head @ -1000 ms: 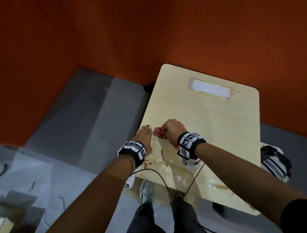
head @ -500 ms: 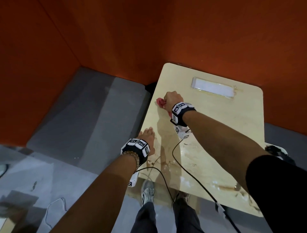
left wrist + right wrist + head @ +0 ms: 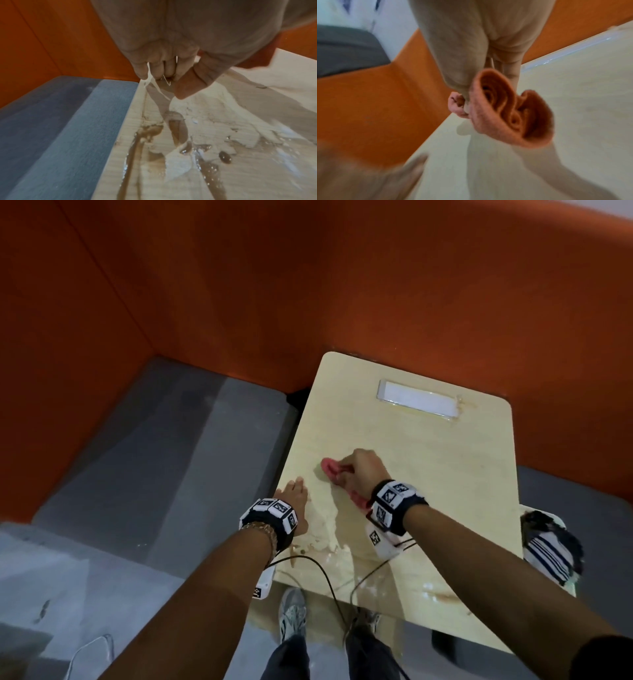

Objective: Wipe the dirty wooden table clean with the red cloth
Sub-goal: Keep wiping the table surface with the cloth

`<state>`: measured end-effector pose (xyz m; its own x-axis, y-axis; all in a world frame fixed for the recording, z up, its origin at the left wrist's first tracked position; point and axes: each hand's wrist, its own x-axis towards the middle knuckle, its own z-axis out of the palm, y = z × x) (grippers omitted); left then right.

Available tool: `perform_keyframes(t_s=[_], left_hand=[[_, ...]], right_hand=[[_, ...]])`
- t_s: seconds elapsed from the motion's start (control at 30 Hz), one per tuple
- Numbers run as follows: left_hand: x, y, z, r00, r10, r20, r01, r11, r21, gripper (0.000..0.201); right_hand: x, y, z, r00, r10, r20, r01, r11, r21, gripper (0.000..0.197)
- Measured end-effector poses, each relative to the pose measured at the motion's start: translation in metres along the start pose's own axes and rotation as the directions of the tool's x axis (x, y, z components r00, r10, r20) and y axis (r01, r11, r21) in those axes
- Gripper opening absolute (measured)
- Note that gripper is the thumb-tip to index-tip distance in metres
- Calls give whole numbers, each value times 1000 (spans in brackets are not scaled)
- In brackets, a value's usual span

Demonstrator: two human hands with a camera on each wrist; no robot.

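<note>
I have the red cloth (image 3: 337, 474) bunched in my right hand (image 3: 363, 470), fingers curled round it, and it sits pressed on the wooden surface (image 3: 428, 474) a little past the middle of the left half. In the right wrist view the cloth (image 3: 510, 117) shows as a rolled wad with folds spilling out below the fist (image 3: 471, 56). My left hand (image 3: 293, 501) lies flat with fingers straight at the left edge of the surface, holding nothing; I judge it is bracing the table.

What matters for the next stroke: the worst of the dirt lies on my side of the cloth, not beyond it. Brown wet streaks and white smears (image 3: 180, 142) pool near the left hand (image 3: 171, 40) and run toward the near edge, and more brown marks (image 3: 445, 594) sit at the near right. So the cloth has to be drawn back toward me and slightly left, along the long axis of the surface. The right hand is the one to do it; the left hand sits just beside that path and may need to shift. The far part around the white inset panel (image 3: 418, 402) looks mostly clean, though a faint stain shows by its right end. I judge the job well short of finished.
</note>
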<state>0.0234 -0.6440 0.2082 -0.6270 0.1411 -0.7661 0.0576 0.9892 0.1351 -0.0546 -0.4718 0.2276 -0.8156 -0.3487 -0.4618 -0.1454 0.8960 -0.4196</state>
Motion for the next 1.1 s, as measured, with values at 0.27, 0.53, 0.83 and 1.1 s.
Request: perform_keyframes(t_s=[0.27,0.53,0.83,1.1], left_hand=[[1,0,-1,1000,-6,29,6,1000,-21,87],[8,-17,-29,995,-98,35,100,994,-53,67],[17,-1,-40,993,-23,-116,7,989,-144,78],[36,22,-38,991,52,-122,-51,999,10,93]], right_hand=[[100,-10,-20,991,78,-107,-93,985,-148,20],[-15,-5,25,992,-78,98,99,967,-234,19],[-18,26,31,971,196,-138,-207,976,-66,14],[59,-5,-25,929,257,-267,-249,966,66,18]])
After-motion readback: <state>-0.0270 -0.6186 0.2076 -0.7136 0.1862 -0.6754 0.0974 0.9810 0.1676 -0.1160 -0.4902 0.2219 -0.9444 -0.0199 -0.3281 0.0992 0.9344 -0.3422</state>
